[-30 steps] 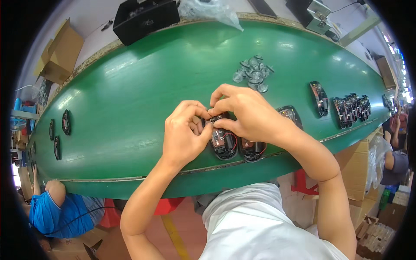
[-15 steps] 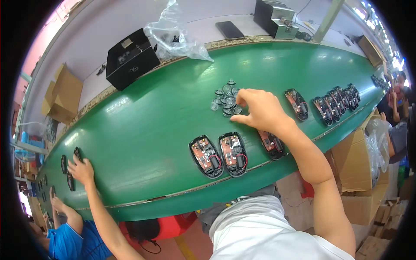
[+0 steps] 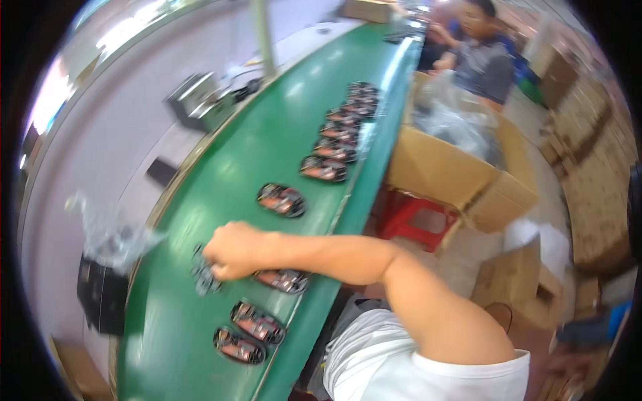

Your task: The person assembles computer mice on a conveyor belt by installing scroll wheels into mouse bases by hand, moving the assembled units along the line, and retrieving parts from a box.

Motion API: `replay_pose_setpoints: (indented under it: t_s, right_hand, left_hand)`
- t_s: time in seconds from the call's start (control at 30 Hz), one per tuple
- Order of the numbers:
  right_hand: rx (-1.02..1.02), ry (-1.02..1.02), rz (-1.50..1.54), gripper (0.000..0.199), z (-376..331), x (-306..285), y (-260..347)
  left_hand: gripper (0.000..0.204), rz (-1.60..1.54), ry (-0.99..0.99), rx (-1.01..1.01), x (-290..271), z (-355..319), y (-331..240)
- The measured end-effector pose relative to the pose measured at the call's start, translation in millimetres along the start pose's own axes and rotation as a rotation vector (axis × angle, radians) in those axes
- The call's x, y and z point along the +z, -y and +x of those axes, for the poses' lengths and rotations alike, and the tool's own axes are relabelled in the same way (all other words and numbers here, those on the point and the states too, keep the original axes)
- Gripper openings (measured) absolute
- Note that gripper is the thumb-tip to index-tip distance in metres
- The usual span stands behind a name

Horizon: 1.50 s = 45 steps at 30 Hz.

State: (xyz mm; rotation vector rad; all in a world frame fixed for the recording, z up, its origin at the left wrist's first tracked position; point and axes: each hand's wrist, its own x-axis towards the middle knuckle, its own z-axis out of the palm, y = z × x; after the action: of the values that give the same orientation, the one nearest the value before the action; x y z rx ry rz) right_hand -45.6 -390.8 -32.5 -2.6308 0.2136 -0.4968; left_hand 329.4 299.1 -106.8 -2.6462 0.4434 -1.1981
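Observation:
My right hand (image 3: pixel 235 251) is over a loose pile of small round clear-and-black parts (image 3: pixel 204 273), its fingers curled down and closed. Motion blur and the hand itself hide what the fingers may hold. Just under my right wrist lies an open oval black device shell (image 3: pixel 284 280) with a brown circuit board inside, partly covered by the forearm. Nearer to me two more such shells, one (image 3: pixel 257 322) and another (image 3: pixel 239 345), rest side by side. A further single shell (image 3: pixel 281 200) sits beyond my forearm. My left hand is out of view.
Several more shells (image 3: pixel 324 168) line the green table (image 3: pixel 234 167) farther along. Left of it are a black box (image 3: pixel 101 294), a clear plastic bag (image 3: pixel 114 237), a phone (image 3: pixel 161 172) and a metal device (image 3: pixel 194 100). A carton (image 3: pixel 441 170), a red stool (image 3: pixel 421 220) and a person (image 3: pixel 478 60) are to the right.
The view has swung to the right, so my left hand has gone out of it. My right hand's thumb and fingers, apart before, are now drawn together at the pile.

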Motion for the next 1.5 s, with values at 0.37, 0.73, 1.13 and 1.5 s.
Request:
replay_pose_setpoints:
  t_s: [0.37,0.73,1.13,1.5]
  right_hand:
    - [-0.195,-0.053,0.3,0.024,5.0,-8.6,24.6]
    - [-0.369,-0.054,0.438,0.026,13.8,35.2,49.9]
    - [-0.618,-0.042,0.634,0.018,17.8,115.4,113.3]
    - [-0.484,-0.061,0.563,0.016,14.6,112.9,118.3]
  left_hand:
    - [0.05,-0.298,0.243,0.155,-195.4,-1.1,-217.5]
    - [0.032,-0.885,0.579,0.34,-256.1,15.3,-344.5]
    - [0.034,-1.213,0.441,0.293,-251.0,6.7,-373.4]
    - [0.038,-1.308,0.562,0.186,-252.3,-4.2,-370.3]
